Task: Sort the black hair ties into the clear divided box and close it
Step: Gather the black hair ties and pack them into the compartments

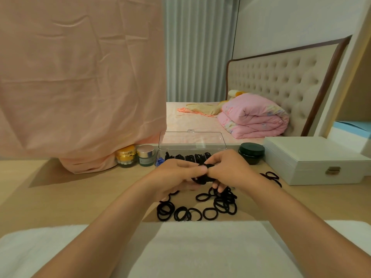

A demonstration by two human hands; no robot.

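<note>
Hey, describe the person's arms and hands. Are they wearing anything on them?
Nothing is worn. Both arms are bare up to the frame edge, with no sleeves in view. The left hand and right hand have no gloves, and no watch, bracelet or ring shows.

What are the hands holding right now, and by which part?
A bunch of black hair ties, gripped between both: left hand on its left side, right hand on its right.

No legible text, labels or numbers.
</note>
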